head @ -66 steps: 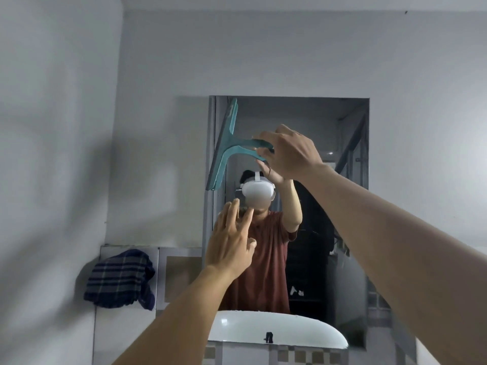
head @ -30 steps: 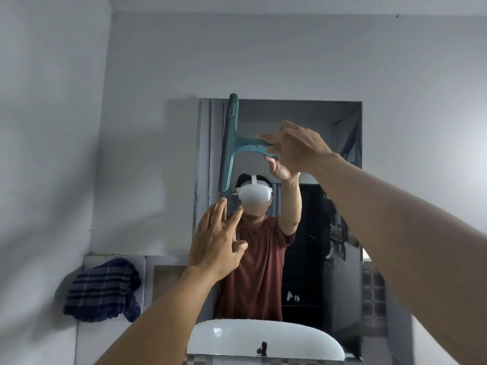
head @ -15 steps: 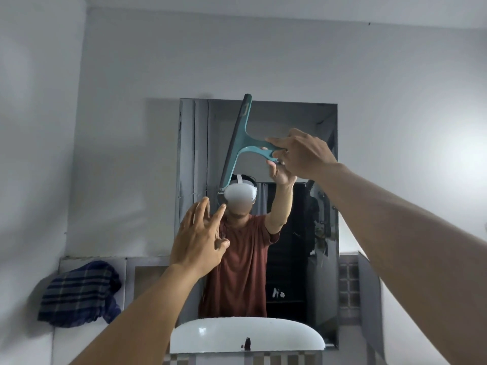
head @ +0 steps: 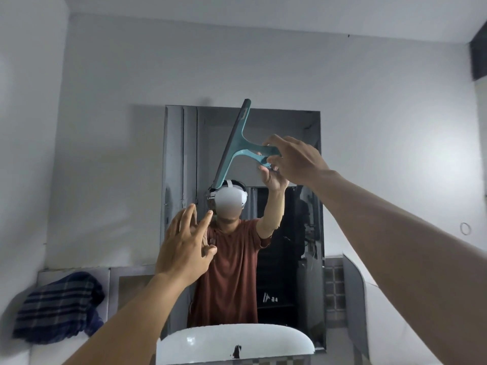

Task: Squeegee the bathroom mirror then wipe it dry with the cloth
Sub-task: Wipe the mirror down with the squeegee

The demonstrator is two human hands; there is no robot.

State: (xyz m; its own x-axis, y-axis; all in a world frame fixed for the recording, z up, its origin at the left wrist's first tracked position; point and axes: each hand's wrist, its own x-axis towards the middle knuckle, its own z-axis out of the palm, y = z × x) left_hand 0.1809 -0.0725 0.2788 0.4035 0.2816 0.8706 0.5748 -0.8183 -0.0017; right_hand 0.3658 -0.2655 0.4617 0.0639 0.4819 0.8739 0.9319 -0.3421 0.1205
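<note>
The squeegee [head: 233,143] is gripped by the right hand [head: 296,160], blade steeply tilted on the upper mirror [head: 290,127]; the left hand [head: 184,250] is held open, lower left.

Bare forearms, rust-red short-sleeved T-shirt [head: 232,272], white headset [head: 232,202].

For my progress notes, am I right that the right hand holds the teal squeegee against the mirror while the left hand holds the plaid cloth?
Not quite: in the head view the left hand is empty, fingers spread; the plaid cloth lies on the ledge at lower left. The right hand does hold the teal squeegee at the mirror.
</note>
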